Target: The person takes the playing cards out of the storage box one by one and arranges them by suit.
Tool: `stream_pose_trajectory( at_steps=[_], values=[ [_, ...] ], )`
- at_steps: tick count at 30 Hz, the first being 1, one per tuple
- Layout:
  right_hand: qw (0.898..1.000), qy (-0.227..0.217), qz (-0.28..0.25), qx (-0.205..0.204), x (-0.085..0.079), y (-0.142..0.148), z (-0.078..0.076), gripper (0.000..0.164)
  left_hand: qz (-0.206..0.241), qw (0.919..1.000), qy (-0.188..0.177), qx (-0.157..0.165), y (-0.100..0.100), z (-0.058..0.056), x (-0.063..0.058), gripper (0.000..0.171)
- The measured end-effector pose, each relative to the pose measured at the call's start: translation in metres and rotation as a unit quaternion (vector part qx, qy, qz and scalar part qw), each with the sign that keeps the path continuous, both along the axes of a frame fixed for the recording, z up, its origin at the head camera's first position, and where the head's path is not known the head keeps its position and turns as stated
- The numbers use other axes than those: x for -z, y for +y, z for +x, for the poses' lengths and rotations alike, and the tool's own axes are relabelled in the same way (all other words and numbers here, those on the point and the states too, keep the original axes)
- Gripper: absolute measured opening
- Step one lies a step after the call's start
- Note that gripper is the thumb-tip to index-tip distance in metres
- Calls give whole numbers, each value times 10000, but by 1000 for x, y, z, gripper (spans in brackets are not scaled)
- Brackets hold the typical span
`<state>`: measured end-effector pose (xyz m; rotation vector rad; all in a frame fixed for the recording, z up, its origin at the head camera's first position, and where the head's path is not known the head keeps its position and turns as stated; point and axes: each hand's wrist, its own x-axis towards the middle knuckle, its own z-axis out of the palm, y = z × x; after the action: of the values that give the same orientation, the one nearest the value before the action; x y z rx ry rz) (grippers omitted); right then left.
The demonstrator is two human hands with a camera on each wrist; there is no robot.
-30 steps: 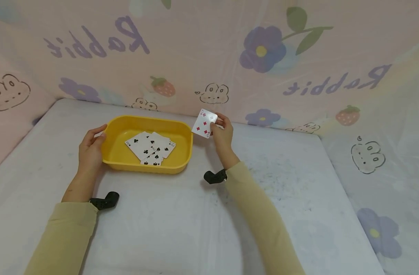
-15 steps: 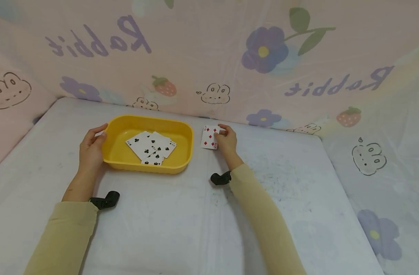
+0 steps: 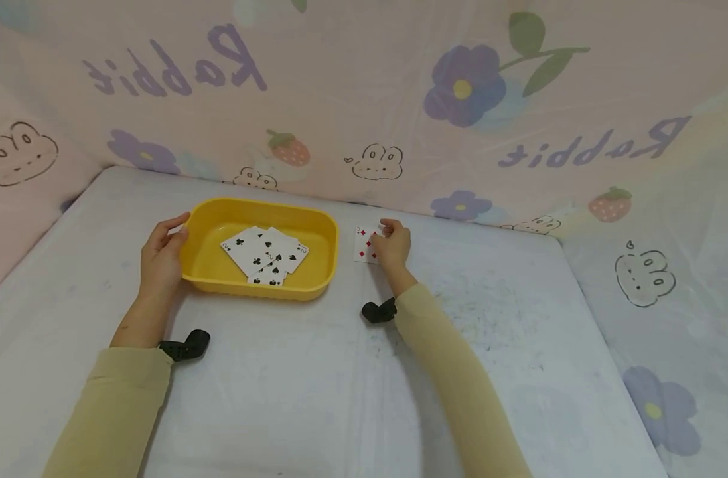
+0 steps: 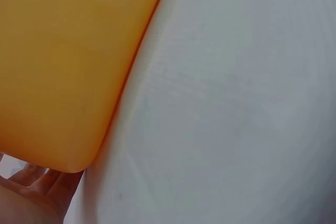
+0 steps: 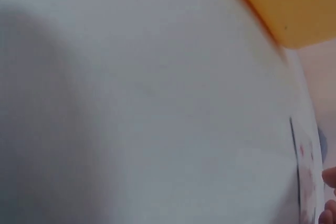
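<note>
My left hand (image 3: 162,260) grips the left end of a yellow plastic tray (image 3: 308,292), thumb near the rim and fingers around the outside. In the left wrist view, its fingers (image 4: 60,187) show under the corner of the tray. Several black-suited playing cards (image 3: 253,255) lie overlapping, face up, inside the tray. To the tray's right, a five of diamonds (image 3: 362,247) lies face up on the white table. My right hand (image 3: 393,247) is over this card's right side and hides part of it. In the right wrist view, a gap shows between the fingertips (image 5: 329,176) and the card.
The white-covered table (image 3: 292,385) extends in front of the tray and to the right. Behind it hangs a pink curtain (image 3: 340,79) printed with rabbits and flowers, meeting the table's back edge. Black wrist cameras (image 3: 187,345) sit at both wrists.
My right hand has brought the five of diamonds down from above the tray's right corner to the table on its right. The left hand keeps its grip on the tray.
</note>
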<state>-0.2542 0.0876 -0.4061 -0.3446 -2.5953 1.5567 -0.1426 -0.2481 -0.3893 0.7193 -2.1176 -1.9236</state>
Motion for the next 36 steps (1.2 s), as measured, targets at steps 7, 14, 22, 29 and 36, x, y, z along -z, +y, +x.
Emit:
stream_pose_trajectory(
  at_steps=[7,14,22,29,36],
  values=[
    [9981,363,-489,-29,-13,-14,2,38,-139,9998,-132,-14,0,-2,0,36],
    [9925,474,-1115,-161,-24,-32,6,36,-143,9998,-167,-28,0,-3,1,36],
    [9859,691,-1442,-491,-45,-57,17,34,-120,9998,-145,-44,-1,-1,1,36],
    [9806,699,-1652,-794,-55,-77,27,31,-32,9998,-180,-27,1,-1,0,37],
    [9767,370,-1543,-1441,-57,-102,40,31,-112,9999,-85,11,1,-1,0,36]
  ],
)
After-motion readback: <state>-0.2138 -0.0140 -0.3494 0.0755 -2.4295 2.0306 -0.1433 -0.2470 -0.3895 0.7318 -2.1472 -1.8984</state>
